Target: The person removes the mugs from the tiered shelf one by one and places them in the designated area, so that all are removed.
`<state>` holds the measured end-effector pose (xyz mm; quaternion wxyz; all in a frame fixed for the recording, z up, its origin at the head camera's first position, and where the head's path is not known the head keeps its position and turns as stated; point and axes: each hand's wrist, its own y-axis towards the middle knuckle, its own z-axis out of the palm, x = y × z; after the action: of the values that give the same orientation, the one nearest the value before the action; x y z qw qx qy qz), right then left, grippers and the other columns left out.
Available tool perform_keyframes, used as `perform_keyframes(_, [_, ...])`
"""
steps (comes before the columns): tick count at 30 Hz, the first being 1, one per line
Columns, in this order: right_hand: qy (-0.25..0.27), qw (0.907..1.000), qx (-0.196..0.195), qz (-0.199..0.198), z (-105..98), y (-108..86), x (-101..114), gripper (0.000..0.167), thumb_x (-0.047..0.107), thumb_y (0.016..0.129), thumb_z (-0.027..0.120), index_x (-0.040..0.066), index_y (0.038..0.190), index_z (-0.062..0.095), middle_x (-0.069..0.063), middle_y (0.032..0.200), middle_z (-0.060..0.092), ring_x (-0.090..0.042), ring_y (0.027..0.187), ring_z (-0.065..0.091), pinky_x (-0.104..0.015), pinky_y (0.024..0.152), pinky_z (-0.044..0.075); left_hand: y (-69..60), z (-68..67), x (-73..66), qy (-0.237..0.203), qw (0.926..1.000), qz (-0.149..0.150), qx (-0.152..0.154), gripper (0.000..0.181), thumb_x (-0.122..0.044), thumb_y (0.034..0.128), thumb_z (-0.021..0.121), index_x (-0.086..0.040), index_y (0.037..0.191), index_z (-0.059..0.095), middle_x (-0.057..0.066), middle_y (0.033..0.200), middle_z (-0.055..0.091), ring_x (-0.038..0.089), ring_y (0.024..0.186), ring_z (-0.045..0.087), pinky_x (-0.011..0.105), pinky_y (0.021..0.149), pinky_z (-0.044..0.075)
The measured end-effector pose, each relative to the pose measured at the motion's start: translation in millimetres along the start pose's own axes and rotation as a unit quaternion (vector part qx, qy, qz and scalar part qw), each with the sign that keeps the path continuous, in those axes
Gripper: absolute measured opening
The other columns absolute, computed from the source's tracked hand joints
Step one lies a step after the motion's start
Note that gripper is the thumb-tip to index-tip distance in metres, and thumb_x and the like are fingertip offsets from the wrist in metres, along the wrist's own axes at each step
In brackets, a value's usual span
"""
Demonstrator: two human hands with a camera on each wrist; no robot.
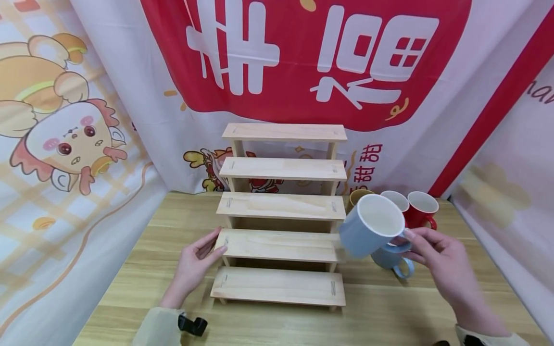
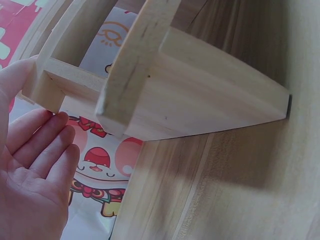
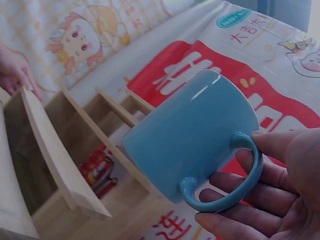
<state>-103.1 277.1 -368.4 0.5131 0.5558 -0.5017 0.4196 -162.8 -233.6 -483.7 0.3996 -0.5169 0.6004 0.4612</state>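
Note:
A light blue mug (image 1: 361,233) is held up by its handle in my right hand (image 1: 447,271), tilted, its white inside showing. It hangs in front of the right end of a stepped wooden shelf (image 1: 281,245). From the right wrist view, the fingers and thumb close around the handle of the blue mug (image 3: 195,135). My left hand (image 1: 192,264) pinches the left end of the second step from the bottom. In the left wrist view its thumb lies over the board of the shelf (image 2: 165,105) and the fingers are below.
Behind the held mug, another blue mug (image 1: 385,258) stands on the wooden table (image 1: 173,226). Farther back are a red mug (image 1: 417,216), another mug with a pale inside (image 1: 395,198) and a brownish mug (image 1: 355,196). Printed cloth (image 1: 303,108) hangs around the back and sides.

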Motion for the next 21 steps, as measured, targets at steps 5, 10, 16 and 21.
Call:
perform_keyframes(5, [0.074, 0.9970, -0.017, -0.014, -21, 1.6, -3, 0.017, 0.009, 0.104, 0.060, 0.002, 0.110, 0.075, -0.006, 0.099, 0.077, -0.018, 0.088, 0.075, -0.028, 0.078, 0.061, -0.5, -0.5, -0.2, 0.002, 1.0000, -0.001, -0.001, 0.067, -0.036, 0.0899, 0.080, -0.009, 0.146, 0.054, 0.002, 0.152, 0.049, 0.022, 0.138, 0.047, 0.020, 0.106, 0.041])
perform_keyframes(10, [0.121, 0.9916, -0.039, -0.024, -41, 3.5, -9, 0.018, 0.006, 0.104, 0.059, 0.003, 0.108, 0.076, -0.007, 0.098, 0.077, -0.019, 0.085, 0.075, -0.030, 0.076, 0.062, 0.9, -0.2, -0.5, 0.004, 1.0000, -0.003, 0.002, 0.068, -0.036, 0.0897, 0.080, -0.009, 0.147, 0.054, 0.003, 0.152, 0.049, 0.023, 0.138, 0.046, 0.020, 0.106, 0.040])
perform_keyframes(16, [0.115, 0.9897, -0.086, -0.001, -62, 4.6, -15, 0.016, 0.012, 0.102, 0.064, 0.002, 0.103, 0.077, -0.003, 0.097, 0.077, -0.016, 0.084, 0.075, -0.030, 0.073, 0.062, 1.0, -0.5, -1.5, 0.007, 1.0000, -0.005, 0.001, 0.068, -0.036, 0.0896, 0.080, -0.009, 0.146, 0.054, 0.003, 0.152, 0.049, 0.022, 0.138, 0.046, 0.021, 0.107, 0.040])
perform_keyframes(21, [0.140, 0.9855, -0.097, 0.002, -76, 2.8, -25, 0.016, 0.011, 0.102, 0.063, 0.002, 0.103, 0.076, -0.006, 0.097, 0.077, -0.016, 0.085, 0.075, -0.029, 0.073, 0.062, 0.9, -1.0, -1.4, 0.009, 0.9999, -0.006, 0.004, 0.069, -0.035, 0.0903, 0.080, -0.008, 0.147, 0.052, 0.004, 0.153, 0.048, 0.023, 0.139, 0.045, 0.021, 0.107, 0.039])
